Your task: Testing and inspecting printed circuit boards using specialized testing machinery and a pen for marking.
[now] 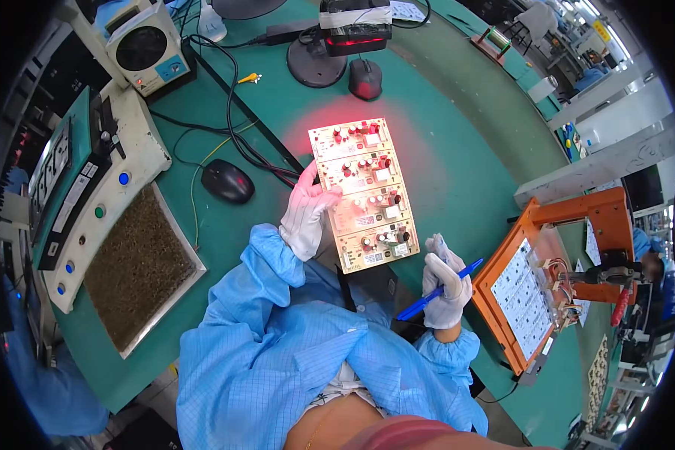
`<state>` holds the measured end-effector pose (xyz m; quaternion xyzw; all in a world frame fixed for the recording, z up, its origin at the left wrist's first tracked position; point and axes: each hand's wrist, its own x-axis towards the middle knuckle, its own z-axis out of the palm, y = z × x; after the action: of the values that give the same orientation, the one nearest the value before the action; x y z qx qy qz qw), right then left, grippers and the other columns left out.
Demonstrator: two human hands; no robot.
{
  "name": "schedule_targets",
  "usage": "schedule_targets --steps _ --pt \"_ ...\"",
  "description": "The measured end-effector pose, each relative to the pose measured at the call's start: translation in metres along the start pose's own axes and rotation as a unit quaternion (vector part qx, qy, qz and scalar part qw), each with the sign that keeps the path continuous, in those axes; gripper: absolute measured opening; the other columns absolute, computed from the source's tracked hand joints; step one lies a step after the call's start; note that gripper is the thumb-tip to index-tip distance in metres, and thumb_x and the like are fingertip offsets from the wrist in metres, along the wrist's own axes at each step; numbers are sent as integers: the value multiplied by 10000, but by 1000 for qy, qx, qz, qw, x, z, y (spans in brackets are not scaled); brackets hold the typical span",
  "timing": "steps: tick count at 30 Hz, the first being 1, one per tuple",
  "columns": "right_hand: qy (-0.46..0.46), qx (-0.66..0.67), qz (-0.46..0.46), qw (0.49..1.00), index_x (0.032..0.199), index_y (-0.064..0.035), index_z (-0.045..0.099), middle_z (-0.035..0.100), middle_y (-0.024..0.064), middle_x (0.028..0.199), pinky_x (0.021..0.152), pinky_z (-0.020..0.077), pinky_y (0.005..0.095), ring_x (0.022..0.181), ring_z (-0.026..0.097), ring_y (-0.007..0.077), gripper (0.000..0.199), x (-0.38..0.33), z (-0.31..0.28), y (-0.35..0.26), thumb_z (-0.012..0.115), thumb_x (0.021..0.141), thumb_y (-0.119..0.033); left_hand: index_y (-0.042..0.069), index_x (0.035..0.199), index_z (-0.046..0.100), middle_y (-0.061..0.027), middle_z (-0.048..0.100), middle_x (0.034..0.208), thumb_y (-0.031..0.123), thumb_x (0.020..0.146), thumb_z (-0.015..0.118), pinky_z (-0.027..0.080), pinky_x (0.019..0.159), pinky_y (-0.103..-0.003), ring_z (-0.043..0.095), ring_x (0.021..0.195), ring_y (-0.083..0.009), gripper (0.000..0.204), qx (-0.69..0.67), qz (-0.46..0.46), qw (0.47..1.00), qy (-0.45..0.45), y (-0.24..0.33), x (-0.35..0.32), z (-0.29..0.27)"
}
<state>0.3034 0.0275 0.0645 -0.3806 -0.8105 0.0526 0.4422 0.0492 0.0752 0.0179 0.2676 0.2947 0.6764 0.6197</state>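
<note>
My left hand (307,217), in a white glove, grips the left edge of a circuit board panel (364,202). The panel is tan, split into several like sections with capacitors and white connectors on them. Red light from a black scanner (355,30) on a round stand falls on its far end and the table around it. Near the panel's lower right corner, my gloved right hand (446,289) is closed round a blue pen (440,290), apart from the board.
Two black mice (228,181) and cables lie on the green table (442,135). An orange test fixture (532,277) stands at right. At left are a brown-surfaced tray (139,262), a panel with coloured buttons (100,212) and a fan unit (146,52). Another person's blue sleeve (60,390) shows lower left.
</note>
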Motion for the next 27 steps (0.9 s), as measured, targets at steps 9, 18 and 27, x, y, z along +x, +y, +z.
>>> schedule_targets --steps 9,18,27 --pt "-8 -7 11 1000 1066 -66 603 648 185 1183 861 558 377 1043 665 316 269 4 5 1 663 832 51 1 1488 204 -171 641 1177 -42 814 574 538 909 -332 656 1031 -235 770 13 7 1000 -12 -4 0 -10" --pt "-7 17 19 1000 1105 -66 610 632 192 1203 866 551 347 1073 650 292 278 -2 8 3 645 854 50 3 1464 279 -116 687 1072 34 813 580 474 914 -256 628 1015 -149 718 29 21 999 1 7 15 -6" --pt "-19 25 34 999 1122 -60 606 625 201 1199 824 549 299 1062 651 281 288 -3 8 3 646 858 47 -54 1426 321 -134 638 1125 -2 756 566 515 891 -283 640 967 -177 714 55 116 992 -6 30 58 -4"
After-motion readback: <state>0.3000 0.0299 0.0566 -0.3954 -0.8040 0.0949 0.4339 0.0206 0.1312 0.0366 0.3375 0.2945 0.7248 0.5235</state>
